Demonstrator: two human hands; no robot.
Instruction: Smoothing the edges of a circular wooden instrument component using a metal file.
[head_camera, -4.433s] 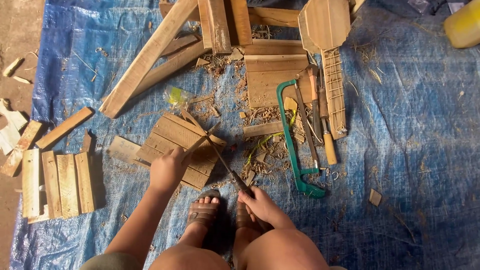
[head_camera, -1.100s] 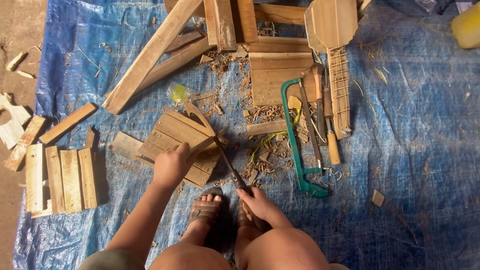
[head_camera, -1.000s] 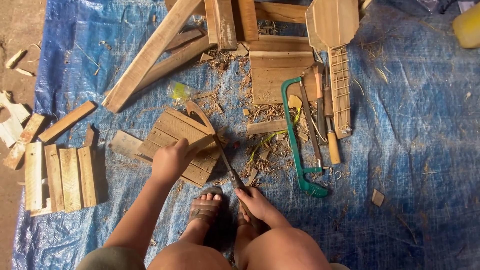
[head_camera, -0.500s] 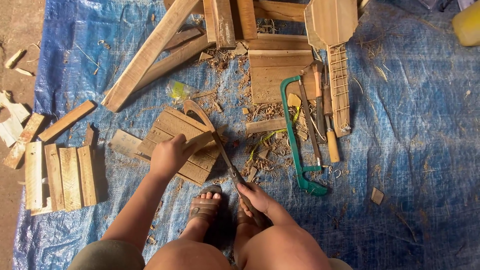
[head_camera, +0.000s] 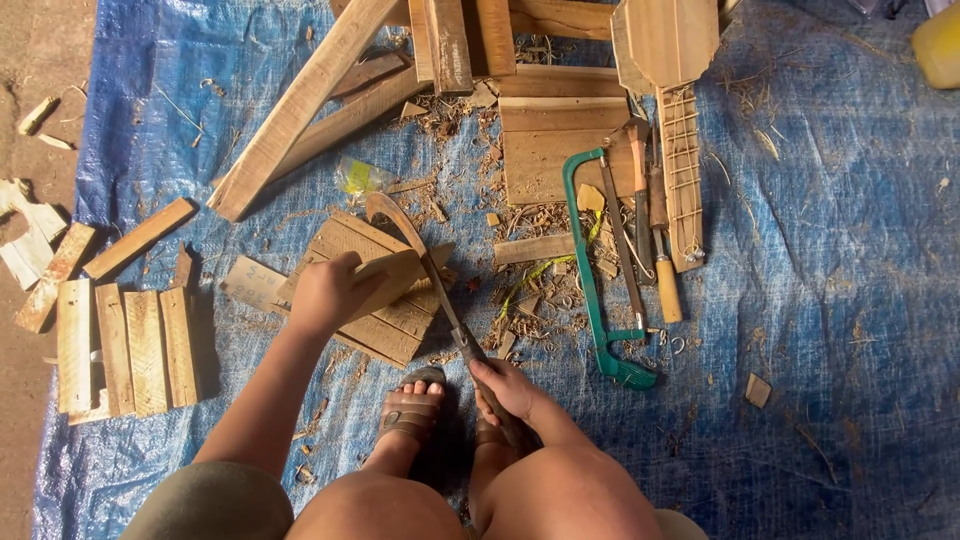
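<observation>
crumpled clear-yellow plastic wrapper (head_camera: 360, 177) on blue tarp (head_camera: 850, 260), yellow container (head_camera: 938, 45) top right

Outdoor woodworking spot: blue tarp (head_camera: 850, 300), wood offcuts (head_camera: 125, 345), shavings (head_camera: 530, 310), green hacksaw (head_camera: 595, 290)

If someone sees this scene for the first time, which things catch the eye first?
At the centre, the right hand holds a curved blade against a thin wood piece that the left hand steadies on a slatted board. Right of them lies a green hacksaw on the blue tarp. An unfinished wooden string instrument lies at the top.
</observation>
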